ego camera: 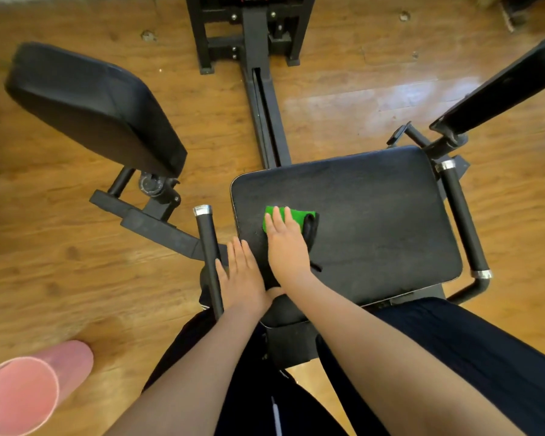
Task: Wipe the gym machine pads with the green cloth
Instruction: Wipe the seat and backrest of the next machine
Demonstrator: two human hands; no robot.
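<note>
The black seat pad [375, 221] of the gym machine fills the middle of the view. A green cloth [298, 215] with a dark edge lies on the pad's left part. My right hand [285, 247] presses flat on the cloth with straight fingers. My left hand [243, 278] rests flat on the seat pad's left edge, beside the left handle [209, 247]. A second black pad [92, 105] stands tilted at the upper left, and a third pad [510, 86] shows at the upper right.
A right handle [464, 218] with chrome ends runs along the seat's right side. The machine's black frame and rail [261, 89] extend away over a wooden floor. A pink cylinder [29, 391] lies on the floor at the lower left. My legs in dark trousers straddle the seat's near end.
</note>
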